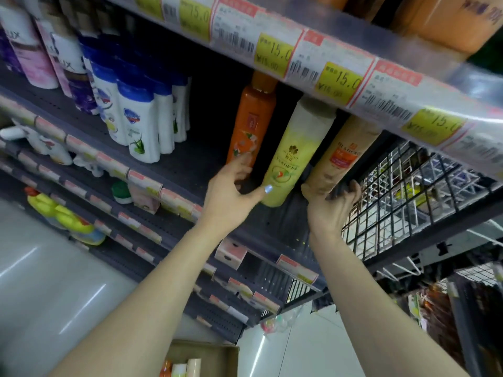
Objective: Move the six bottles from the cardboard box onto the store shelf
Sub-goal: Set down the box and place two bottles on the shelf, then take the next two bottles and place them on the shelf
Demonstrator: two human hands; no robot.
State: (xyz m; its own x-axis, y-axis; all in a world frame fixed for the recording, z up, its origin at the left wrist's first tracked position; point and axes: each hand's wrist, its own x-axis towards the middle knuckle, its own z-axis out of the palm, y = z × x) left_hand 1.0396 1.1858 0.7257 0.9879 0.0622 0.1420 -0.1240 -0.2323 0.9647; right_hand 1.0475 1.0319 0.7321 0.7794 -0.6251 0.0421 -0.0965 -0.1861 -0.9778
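Note:
Three tall bottles stand on the dark store shelf (283,227): an orange bottle (251,123), a yellow bottle (294,151) and a tan bottle (340,156). My left hand (231,194) reaches between the orange and yellow bottles, fingers on the orange one's base and thumb against the yellow one. My right hand (330,208) grips the bottom of the tan bottle. The cardboard box (226,355) lies on the floor below, with three bottle tops (181,367) showing inside it.
White bottles with blue caps (138,115) and pink and purple bottles (40,55) fill the shelf's left part. A price-tag rail (326,63) of the upper shelf hangs just over the bottle caps. A wire grid panel (402,202) closes the shelf's right end. Lower shelves hold small goods.

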